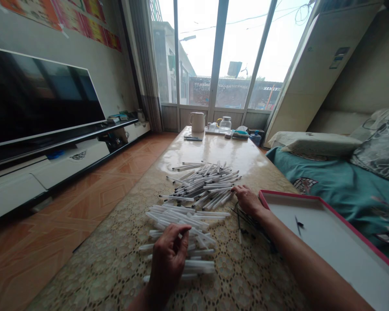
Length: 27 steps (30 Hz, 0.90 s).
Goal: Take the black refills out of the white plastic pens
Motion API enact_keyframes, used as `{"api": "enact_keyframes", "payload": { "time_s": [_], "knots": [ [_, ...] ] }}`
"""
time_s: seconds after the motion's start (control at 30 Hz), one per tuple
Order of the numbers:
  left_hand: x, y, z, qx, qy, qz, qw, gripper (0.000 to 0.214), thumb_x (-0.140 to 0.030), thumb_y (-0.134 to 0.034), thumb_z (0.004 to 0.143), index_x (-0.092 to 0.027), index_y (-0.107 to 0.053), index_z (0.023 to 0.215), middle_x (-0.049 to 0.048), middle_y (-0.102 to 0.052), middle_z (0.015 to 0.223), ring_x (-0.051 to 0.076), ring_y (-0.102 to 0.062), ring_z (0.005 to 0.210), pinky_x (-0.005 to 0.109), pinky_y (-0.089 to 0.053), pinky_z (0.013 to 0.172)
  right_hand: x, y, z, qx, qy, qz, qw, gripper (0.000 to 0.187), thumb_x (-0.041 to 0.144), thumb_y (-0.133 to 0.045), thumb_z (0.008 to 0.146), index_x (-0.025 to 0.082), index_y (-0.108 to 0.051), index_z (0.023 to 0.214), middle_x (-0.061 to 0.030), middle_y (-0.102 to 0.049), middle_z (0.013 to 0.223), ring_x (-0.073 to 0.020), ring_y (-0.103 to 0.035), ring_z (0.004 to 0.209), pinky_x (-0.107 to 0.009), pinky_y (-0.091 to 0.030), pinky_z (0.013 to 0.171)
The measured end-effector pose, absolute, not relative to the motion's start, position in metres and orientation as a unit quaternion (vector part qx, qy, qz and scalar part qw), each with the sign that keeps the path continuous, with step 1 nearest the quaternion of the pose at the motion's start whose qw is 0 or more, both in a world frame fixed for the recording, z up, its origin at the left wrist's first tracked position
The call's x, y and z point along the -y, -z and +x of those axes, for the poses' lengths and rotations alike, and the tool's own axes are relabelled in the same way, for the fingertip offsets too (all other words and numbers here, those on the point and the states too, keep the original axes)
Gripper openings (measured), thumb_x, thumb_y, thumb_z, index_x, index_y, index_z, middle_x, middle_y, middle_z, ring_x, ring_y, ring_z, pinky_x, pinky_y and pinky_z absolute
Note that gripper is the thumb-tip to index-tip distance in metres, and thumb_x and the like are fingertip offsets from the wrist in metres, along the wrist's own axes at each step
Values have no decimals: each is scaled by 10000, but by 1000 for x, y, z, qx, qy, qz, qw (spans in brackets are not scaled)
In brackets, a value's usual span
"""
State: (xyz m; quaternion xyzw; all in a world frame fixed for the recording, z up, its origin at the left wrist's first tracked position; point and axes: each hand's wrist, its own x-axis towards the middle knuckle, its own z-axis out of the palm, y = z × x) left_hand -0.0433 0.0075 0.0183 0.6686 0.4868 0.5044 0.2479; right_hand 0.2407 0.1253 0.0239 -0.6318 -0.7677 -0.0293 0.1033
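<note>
My left hand [171,250] hangs over loose white translucent tubes [199,265] that look like pen barrels. Its fingers are curled, with thumb and forefinger close together; whatever they may hold is hidden. Farther off, my right hand [247,200] reaches to the right edge of a heap of white pens with black ends [210,179]. Its fingertips are closed at the dark end of one pen. Thin black pieces [241,220], partly covered by my right forearm, lie on the table below that hand.
A shallow white box with a pink rim [290,195] stands at the right, a small black piece [298,225] inside. On the far end of the patterned table [116,259] are a beige jug [198,122], a glass pot [225,124] and a tissue pack [240,132]. A bed [337,172] borders the right.
</note>
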Motion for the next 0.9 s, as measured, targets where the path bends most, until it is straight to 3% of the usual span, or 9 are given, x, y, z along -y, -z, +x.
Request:
{"api": "enact_keyframes", "payload": {
  "time_s": [0.23, 0.4, 0.53, 0.67, 0.73, 0.8, 0.9],
  "knots": [
    [-7, -21, -43, -488, -493, 681, 233, 144, -222, -528, 829, -189, -662, 871, 21, -606, 701, 139, -564, 546, 229, -468, 490, -131, -25, 236, 789, 72, -607, 58, 244, -11, -470, 791, 147, -632, 882, -135, -617, 969, -235, -506, 974, -295, -346, 811],
    [-7, -18, -45, -479, -484, 695, 232, 149, -201, -518, 838, -192, -656, 893, 30, -614, 743, 149, -585, 592, 240, -489, 528, -111, -42, 229, 805, 85, -582, 75, 233, 14, -444, 834, 161, -609, 904, -117, -607, 1027, -226, -509, 1004, -309, -324, 847],
    [-6, -17, -43, -461, -477, 715, 224, 186, -175, -498, 848, -198, -648, 957, 53, -618, 848, 154, -605, 660, 244, -511, 563, -64, -54, 209, 807, 75, -577, 104, 132, 97, -432, 859, 173, -540, 861, -68, -612, 847, -186, -546, 767, -280, -366, 724],
    [-6, -18, -42, -415, -452, 770, 174, 320, -188, -516, 853, -237, -577, 1164, 105, -541, 1191, 226, -554, 1033, 327, -515, 792, -6, -51, 181, 805, -115, -541, 213, 97, 130, -396, 847, 200, -463, 833, 9, -551, 704, -137, -502, 608, -231, -355, 588],
    [-6, -20, -41, -383, -415, 812, 148, 379, -219, -551, 847, -255, -534, 1224, 101, -538, 1219, 244, -507, 1104, 377, -467, 888, 15, -49, 171, 795, -183, -529, 234, 90, 140, -407, 832, 203, -471, 841, 17, -544, 696, -136, -492, 610, -236, -343, 588],
    [-5, -20, -40, -349, -378, 846, 142, 329, -251, -558, 851, -248, -559, 1180, 85, -607, 1086, 229, -547, 1012, 363, -469, 859, 28, -48, 165, 781, -244, -522, 241, 82, 172, -416, 847, 205, -484, 815, 30, -517, 664, -127, -464, 597, -235, -324, 582],
    [-5, -17, -38, -331, -342, 867, 149, 170, -277, -507, 883, -206, -621, 987, 56, -623, 833, 176, -581, 768, 271, -480, 685, 31, -50, 165, 766, -328, -499, 239, 214, 278, -426, 891, 195, -491, 705, 49, -441, 608, -105, -400, 572, -222, -291, 555]
  ]
}}
